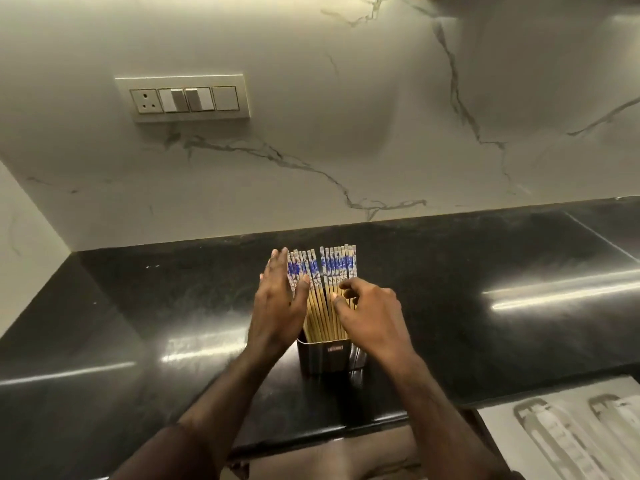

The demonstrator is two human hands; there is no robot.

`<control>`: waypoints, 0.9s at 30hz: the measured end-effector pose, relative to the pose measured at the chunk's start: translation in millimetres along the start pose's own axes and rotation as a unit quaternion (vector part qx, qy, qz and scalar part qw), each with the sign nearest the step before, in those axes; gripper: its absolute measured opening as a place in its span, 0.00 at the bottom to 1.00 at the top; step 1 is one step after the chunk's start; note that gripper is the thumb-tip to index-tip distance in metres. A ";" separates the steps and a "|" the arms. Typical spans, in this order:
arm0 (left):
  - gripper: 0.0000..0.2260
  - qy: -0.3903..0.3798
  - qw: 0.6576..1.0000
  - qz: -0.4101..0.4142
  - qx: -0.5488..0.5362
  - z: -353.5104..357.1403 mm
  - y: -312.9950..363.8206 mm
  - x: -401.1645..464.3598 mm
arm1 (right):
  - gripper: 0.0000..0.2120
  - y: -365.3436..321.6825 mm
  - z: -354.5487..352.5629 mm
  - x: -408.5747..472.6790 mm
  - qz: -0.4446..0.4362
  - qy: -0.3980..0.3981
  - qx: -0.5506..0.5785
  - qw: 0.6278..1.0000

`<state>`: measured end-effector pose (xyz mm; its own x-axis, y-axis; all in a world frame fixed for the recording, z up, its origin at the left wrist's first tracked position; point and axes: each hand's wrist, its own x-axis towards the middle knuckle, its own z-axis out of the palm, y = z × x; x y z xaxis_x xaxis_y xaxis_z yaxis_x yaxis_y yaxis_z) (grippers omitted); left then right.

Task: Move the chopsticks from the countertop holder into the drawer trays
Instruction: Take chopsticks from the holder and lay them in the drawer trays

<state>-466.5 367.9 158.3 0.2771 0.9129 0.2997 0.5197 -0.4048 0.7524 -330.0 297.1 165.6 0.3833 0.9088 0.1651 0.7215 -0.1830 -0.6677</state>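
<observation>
I see the chopsticks standing upright in the dark holder, which sits on the black worktop near its front edge. My left hand lies flat against the bundle's left side, fingers straight. My right hand has its grip curled, pinching sticks on the right side. Bare worktop stretches left and right; the drawer trays lie near right.

The black stone surface is polished and glossy, throwing back bright streaks of light. The pale wooden chopsticks look smooth, with glazed blue-and-white patterned tops. The dark rectangular metal holder has a reflective sheen. The white grey-veined marble wall is smooth, with a soft gloss.
</observation>
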 end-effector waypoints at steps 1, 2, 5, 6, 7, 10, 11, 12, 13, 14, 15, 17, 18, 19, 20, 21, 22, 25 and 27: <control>0.29 0.001 0.999 -0.028 -0.020 0.2 -4.2 9.0 | 0.16 -0.7 3.9 3.4 0.007 0.004 0.001 1.000; 0.30 -0.001 0.998 -0.057 -0.038 0.6 -9.1 17.4 | 0.16 -1.6 7.5 5.9 0.014 0.006 0.003 1.000; 0.33 -0.022 0.986 -0.137 -0.097 4.0 -20.8 40.6 | 0.14 -0.8 16.0 12.1 0.031 0.001 0.013 0.999; 0.33 -0.024 0.980 -0.160 -0.117 6.3 -24.2 48.2 | 0.14 -0.1 18.3 14.8 0.032 -0.004 0.011 0.999; 0.33 -0.025 0.974 -0.180 -0.134 8.8 -27.3 54.5 | 0.14 0.8 20.0 17.4 0.033 -0.007 0.008 0.999; 0.30 -0.032 0.956 -0.222 -0.188 17.5 -35.3 62.9 | 0.14 4.5 23.1 24.6 0.041 -0.011 0.004 0.999; 0.26 -0.032 0.953 -0.223 -0.200 20.3 -37.7 63.4 | 0.14 5.7 23.9 26.4 0.043 -0.010 0.004 0.999; 0.22 -0.029 0.954 -0.218 -0.206 22.7 -40.4 63.3 | 0.14 6.9 25.0 27.8 0.045 -0.010 0.005 0.999; 0.18 -0.021 0.955 -0.211 -0.207 24.0 -42.6 62.8 | 0.14 7.7 26.0 28.9 0.045 -0.013 0.005 0.999; 0.15 -0.012 0.957 -0.206 -0.205 25.5 -44.3 63.0 | 0.14 8.6 27.1 30.4 0.046 -0.019 0.004 0.999; 0.13 -0.004 0.958 -0.203 -0.201 26.7 -45.3 63.3 | 0.14 9.3 27.8 31.9 0.046 -0.026 0.002 0.999; 0.11 0.006 0.962 -0.194 -0.193 27.6 -45.0 62.0 | 0.14 9.9 29.8 35.1 0.047 -0.036 -0.001 0.998; 0.10 0.011 0.965 -0.184 -0.189 27.8 -44.3 61.1 | 0.14 9.8 30.7 36.6 0.047 -0.037 0.000 0.998; 0.10 0.017 0.968 -0.172 -0.183 28.2 -44.0 60.2 | 0.13 9.4 31.8 38.4 0.046 -0.038 0.003 0.998; 0.10 0.023 0.971 -0.160 -0.174 28.5 -43.6 58.9 | 0.13 8.8 32.9 39.8 0.045 -0.042 0.005 0.998; 0.09 0.029 0.975 -0.151 -0.162 28.3 -43.2 58.0 | 0.12 8.3 34.0 41.2 0.044 -0.046 0.007 0.998; 0.09 0.034 0.977 -0.145 -0.154 28.2 -42.9 57.4 | 0.12 7.9 35.4 42.5 0.042 -0.051 0.010 0.998; 0.09 0.045 0.977 -0.147 -0.145 28.3 -43.0 57.8 | 0.11 7.5 38.8 45.6 0.038 -0.060 0.017 0.997; 0.09 0.054 0.975 -0.154 -0.148 27.7 -42.9 58.2 | 0.11 7.8 40.3 47.4 0.036 -0.061 0.024 0.997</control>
<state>-450.3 436.9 127.2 0.0497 0.9955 0.0809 0.3036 -0.0923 0.9483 -329.4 353.8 139.0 0.3579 0.9334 0.0280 0.6656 -0.2339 -0.7087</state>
